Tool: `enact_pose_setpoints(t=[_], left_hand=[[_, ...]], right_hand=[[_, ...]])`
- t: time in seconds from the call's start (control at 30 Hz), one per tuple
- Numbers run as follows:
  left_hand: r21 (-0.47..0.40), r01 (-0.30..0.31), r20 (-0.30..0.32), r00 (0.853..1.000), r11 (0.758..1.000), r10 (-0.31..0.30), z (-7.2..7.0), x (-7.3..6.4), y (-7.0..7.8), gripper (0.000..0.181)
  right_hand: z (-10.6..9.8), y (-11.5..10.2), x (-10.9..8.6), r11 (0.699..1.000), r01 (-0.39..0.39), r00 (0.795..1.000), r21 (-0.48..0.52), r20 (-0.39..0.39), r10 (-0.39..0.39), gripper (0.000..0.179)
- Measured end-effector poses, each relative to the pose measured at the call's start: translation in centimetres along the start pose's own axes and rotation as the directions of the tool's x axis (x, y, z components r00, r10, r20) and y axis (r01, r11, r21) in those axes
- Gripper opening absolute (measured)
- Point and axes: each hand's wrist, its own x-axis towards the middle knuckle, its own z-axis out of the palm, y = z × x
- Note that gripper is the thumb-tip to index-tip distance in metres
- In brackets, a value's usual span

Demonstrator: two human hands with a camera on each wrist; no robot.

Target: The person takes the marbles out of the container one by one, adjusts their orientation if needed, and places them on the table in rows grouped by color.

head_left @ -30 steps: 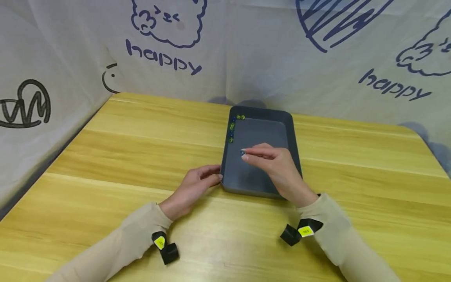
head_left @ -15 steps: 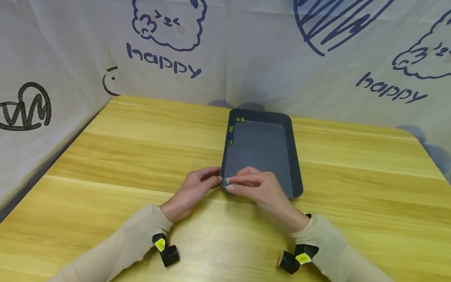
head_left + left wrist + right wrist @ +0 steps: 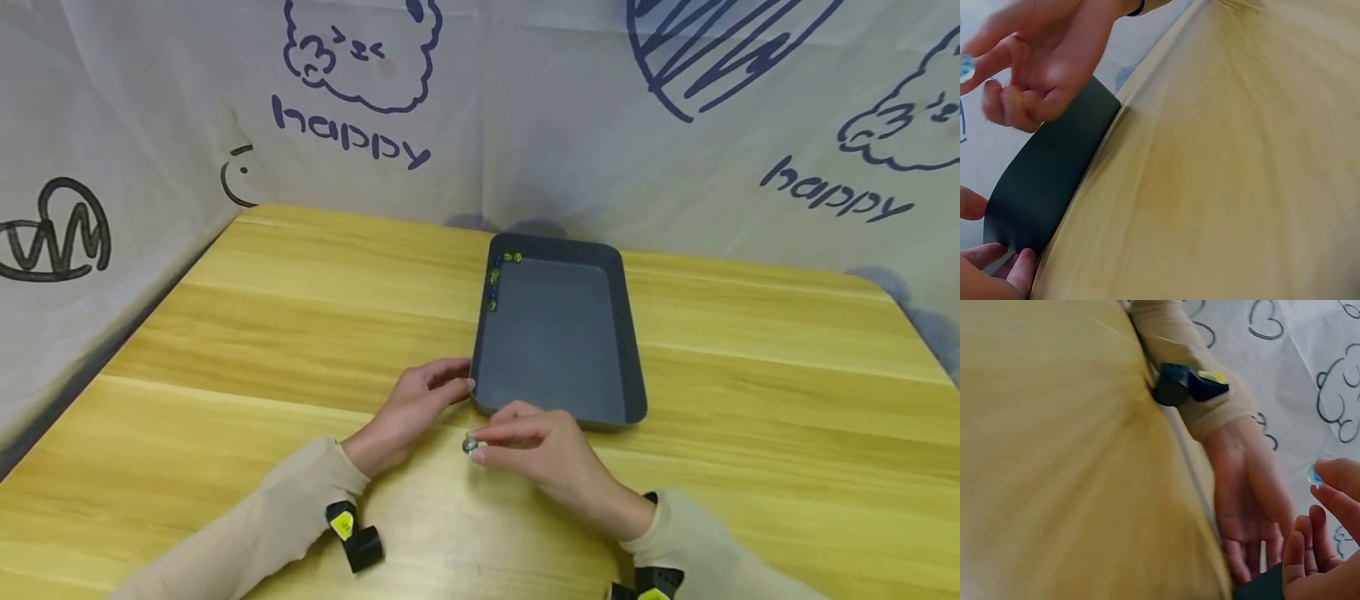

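Note:
A clear glass marble [image 3: 470, 445] with a bluish swirl is pinched between the thumb and index finger of my right hand [image 3: 551, 458]. It hangs above the table just in front of the dark grey tray [image 3: 558, 342]. In the left wrist view, the marble [image 3: 966, 67] shows at the left edge. My left hand [image 3: 411, 408] touches the tray's near left corner, thumb and fingers resting against its outside. Inside the tray, several small green-yellow and blue marbles [image 3: 494, 277] line the left wall and turn the far left corner.
A wooden table [image 3: 262, 333] lies under the tray. Behind it and to the left hangs a white cloth [image 3: 555, 125] with drawings and writing. Both sleeves carry a black wrist camera, the left camera [image 3: 363, 547] hanging close over the table.
My right hand has moved from over the tray towards me and slightly left, carrying the marble past the tray's near edge. My left hand stays at the corner.

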Motion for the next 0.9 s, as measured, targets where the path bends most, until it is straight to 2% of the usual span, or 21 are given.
enact_pose_setpoints(t=[0.13, 0.3, 0.67, 0.9], left_hand=[[0.006, 0.005, -0.021, 1.000, 1.000, -0.005, 0.0, 0.0, -0.1, 0.043], [0.002, 0.012, -0.010, 1.000, 1.000, -0.012, 0.0, -0.1, -0.2, 0.044], [0.003, 0.024, -0.007, 1.000, 1.000, -0.024, 0.4, 0.2, 0.0, 0.044], [-0.011, 0.017, 0.004, 1.000, 1.000, -0.017, 0.3, 0.1, 0.1, 0.044]], right_hand=[[0.2, 0.3, -0.3, 0.999, -0.038, 0.999, -0.004, 0.036, 0.038, 0.023], [0.7, 1.0, -0.3, 0.999, -0.040, 0.999, -0.020, 0.010, 0.041, 0.022], [1.1, 2.3, -0.2, 0.981, -0.001, 0.999, -0.193, -0.048, -0.008, 0.021], [0.9, 2.2, 0.1, 0.965, -0.015, 0.999, -0.260, -0.052, 0.001, 0.020]])
